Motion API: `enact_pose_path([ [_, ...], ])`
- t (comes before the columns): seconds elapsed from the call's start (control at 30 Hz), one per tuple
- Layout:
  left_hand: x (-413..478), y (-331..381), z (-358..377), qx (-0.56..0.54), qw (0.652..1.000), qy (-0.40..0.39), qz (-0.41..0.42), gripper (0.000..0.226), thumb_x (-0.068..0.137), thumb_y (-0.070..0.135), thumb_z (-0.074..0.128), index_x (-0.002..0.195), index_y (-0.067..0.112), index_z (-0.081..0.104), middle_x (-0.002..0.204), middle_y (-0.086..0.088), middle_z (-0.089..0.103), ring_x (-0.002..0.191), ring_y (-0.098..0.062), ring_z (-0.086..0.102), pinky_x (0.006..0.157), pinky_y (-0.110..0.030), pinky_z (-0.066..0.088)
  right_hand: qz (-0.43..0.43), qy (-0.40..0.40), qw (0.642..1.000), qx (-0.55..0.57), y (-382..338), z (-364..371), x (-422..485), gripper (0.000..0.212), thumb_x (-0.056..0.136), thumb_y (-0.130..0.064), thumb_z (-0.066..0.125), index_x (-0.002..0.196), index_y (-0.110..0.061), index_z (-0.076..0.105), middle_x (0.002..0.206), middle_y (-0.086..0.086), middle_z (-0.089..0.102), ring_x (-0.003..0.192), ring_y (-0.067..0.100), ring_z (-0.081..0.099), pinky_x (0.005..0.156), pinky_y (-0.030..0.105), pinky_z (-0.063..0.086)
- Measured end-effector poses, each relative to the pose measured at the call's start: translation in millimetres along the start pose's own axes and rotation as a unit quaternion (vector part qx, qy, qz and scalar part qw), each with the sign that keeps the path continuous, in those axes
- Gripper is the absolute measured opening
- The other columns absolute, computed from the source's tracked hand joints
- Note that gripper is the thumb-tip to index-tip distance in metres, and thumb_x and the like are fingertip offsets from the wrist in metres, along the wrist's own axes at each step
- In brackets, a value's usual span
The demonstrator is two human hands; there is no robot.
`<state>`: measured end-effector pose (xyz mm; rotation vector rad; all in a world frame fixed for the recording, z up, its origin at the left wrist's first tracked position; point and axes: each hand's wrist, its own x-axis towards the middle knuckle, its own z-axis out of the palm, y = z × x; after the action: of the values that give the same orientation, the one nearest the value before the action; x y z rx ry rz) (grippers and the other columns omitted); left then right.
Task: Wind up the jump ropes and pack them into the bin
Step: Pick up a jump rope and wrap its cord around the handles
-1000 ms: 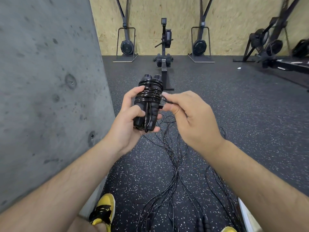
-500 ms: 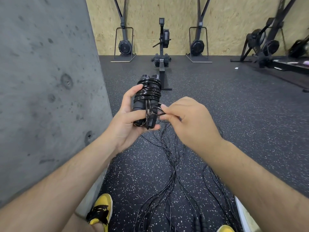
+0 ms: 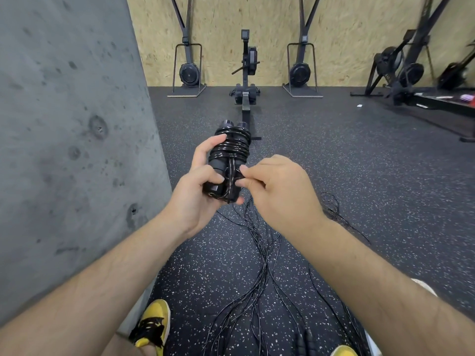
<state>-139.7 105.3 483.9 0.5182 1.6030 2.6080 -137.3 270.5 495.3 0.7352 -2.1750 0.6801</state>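
Left hand [image 3: 198, 194] grips the wound black jump rope bundle [image 3: 228, 160]: two black cylindrical handles side by side with glossy black cord coiled round their upper half. Thumb lies across the front of the handles, fingers curl round the back. The bundle is held in the air, roughly upright and tilted slightly away from the person, handle ends pointing up.

Right hand [image 3: 277, 186] is just right of the bundle, touching it. Its fingertips pinch a strand of cord at the bundle's lower right side; the exact strand end is hidden by the fingers.

Below the bundle, loose thin black jump rope cords [image 3: 259, 273] lie spread on the black speckled rubber floor [image 3: 372, 176], running from under the hands back toward the person's feet. More cord loops sit on the floor to the right of the bundle, beyond the right wrist.

No bin can be made out for certain; a white edge [image 3: 424, 286] shows behind the right forearm, identity unclear.

Left of the bundle: grey concrete wall [image 3: 66, 137]. Beyond the bundle: black rowing machine [image 3: 246, 83] on the floor, against the pale chipboard wall [image 3: 334, 21]. Yellow-and-black sneaker [image 3: 151, 325] shows below and left of the bundle.
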Motion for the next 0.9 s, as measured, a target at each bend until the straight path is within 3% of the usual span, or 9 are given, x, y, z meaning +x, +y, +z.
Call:
enact_pose_path([
  [0.07, -0.8, -1.2, 0.7, -0.010, 1.000, 0.004, -0.003, 0.077, 0.070, 0.002, 0.041, 0.142, 0.026, 0.048, 0.117, -0.018, 0.064, 0.081, -0.029, 0.061, 0.064, -0.042, 0.051, 0.039, -0.004, 0.999, 0.028, -3.1, 2.3, -0.6, 0.015, 0.089, -0.020, 0.069, 0.080, -0.011, 0.076, 0.071, -0.003, 0.059, 0.069, 0.015, 0.049, 0.068, 0.032, 0.043],
  [0.2, -0.4, -1.2, -0.8, -0.009, 1.000, 0.018, 0.002, 0.074, 0.072, 0.001, 0.042, 0.140, 0.029, 0.048, 0.117, -0.021, 0.062, 0.079, -0.029, 0.061, 0.066, -0.042, 0.050, 0.131, -0.020, 0.983, 0.129, -15.2, 1.9, -0.7, 0.010, 0.088, -0.014, 0.074, 0.085, -0.006, 0.078, 0.080, 0.000, 0.055, 0.067, -0.002, 0.054, 0.061, 0.004, 0.038],
  [0.27, -0.6, -0.5, -1.4, -0.008, 1.000, 0.029, 0.002, 0.071, 0.073, 0.000, 0.041, 0.137, 0.030, 0.050, 0.117, -0.019, 0.064, 0.079, -0.028, 0.063, 0.066, -0.041, 0.051, 0.139, -0.028, 0.982, 0.121, -17.6, 5.4, 0.2, 0.011, 0.087, -0.018, 0.074, 0.084, -0.008, 0.078, 0.080, 0.000, 0.057, 0.072, 0.004, 0.056, 0.063, 0.009, 0.041],
  [0.33, -1.0, -0.6, -1.7, -0.002, 0.999, 0.041, 0.003, 0.068, 0.078, -0.004, 0.037, 0.135, 0.031, 0.051, 0.115, -0.015, 0.067, 0.078, -0.026, 0.063, 0.063, -0.037, 0.052, 0.130, -0.038, 0.988, 0.079, -16.6, 10.8, 1.8, 0.015, 0.088, -0.023, 0.072, 0.080, -0.011, 0.077, 0.080, 0.000, 0.056, 0.075, 0.013, 0.055, 0.072, 0.032, 0.047],
  [0.37, -1.2, -0.6, -2.4, 0.001, 0.999, 0.049, 0.002, 0.067, 0.081, -0.007, 0.034, 0.135, 0.030, 0.050, 0.114, -0.015, 0.067, 0.077, -0.024, 0.063, 0.062, -0.035, 0.052, 0.126, -0.051, 0.988, 0.072, -16.8, 12.4, 2.4, 0.016, 0.088, -0.023, 0.070, 0.079, -0.010, 0.075, 0.081, 0.000, 0.055, 0.078, 0.018, 0.055, 0.073, 0.036, 0.047],
  [0.57, -2.3, 1.0, -9.8, -0.001, 0.997, 0.075, -0.010, 0.072, 0.070, 0.002, 0.044, 0.133, 0.035, 0.054, 0.122, -0.015, 0.066, 0.103, -0.032, 0.056, 0.076, -0.037, 0.046, 0.058, -0.137, 0.987, 0.063, -22.2, 20.4, -7.3, 0.011, 0.095, -0.015, 0.057, 0.094, -0.007, 0.064, 0.096, 0.004, 0.047, 0.079, 0.021, 0.050, 0.074, 0.035, 0.043],
  [0.7, -3.3, 0.0, -8.7, 0.000, 0.997, 0.072, -0.005, 0.073, 0.067, 0.003, 0.042, 0.133, 0.032, 0.054, 0.117, -0.015, 0.067, 0.100, -0.031, 0.056, 0.075, -0.038, 0.046, 0.067, -0.073, 0.993, 0.067, -19.8, 26.5, -11.0, 0.018, 0.097, -0.016, 0.055, 0.086, -0.008, 0.067, 0.090, 0.003, 0.053, 0.081, 0.021, 0.053, 0.075, 0.039, 0.044],
  [0.8, -2.4, -1.0, -8.1, -0.001, 0.997, 0.075, -0.003, 0.075, 0.064, 0.002, 0.040, 0.133, 0.032, 0.054, 0.119, -0.012, 0.068, 0.099, -0.029, 0.059, 0.076, -0.037, 0.048, 0.096, -0.042, 0.992, 0.072, -23.8, 28.3, -9.4, 0.015, 0.096, -0.016, 0.056, 0.092, -0.012, 0.070, 0.089, 0.000, 0.058, 0.083, 0.018, 0.055, 0.077, 0.037, 0.045],
  [0.9, -2.0, -0.3, -11.0, 0.005, 0.997, 0.076, -0.001, 0.078, 0.065, 0.001, 0.039, 0.135, 0.031, 0.052, 0.130, -0.013, 0.065, 0.105, -0.029, 0.061, 0.082, -0.040, 0.051, 0.135, -0.030, 0.984, 0.117, -29.8, 27.8, -5.5, 0.013, 0.091, -0.013, 0.060, 0.104, -0.015, 0.062, 0.087, -0.005, 0.062, 0.083, 0.015, 0.058, 0.079, 0.038, 0.049],
])
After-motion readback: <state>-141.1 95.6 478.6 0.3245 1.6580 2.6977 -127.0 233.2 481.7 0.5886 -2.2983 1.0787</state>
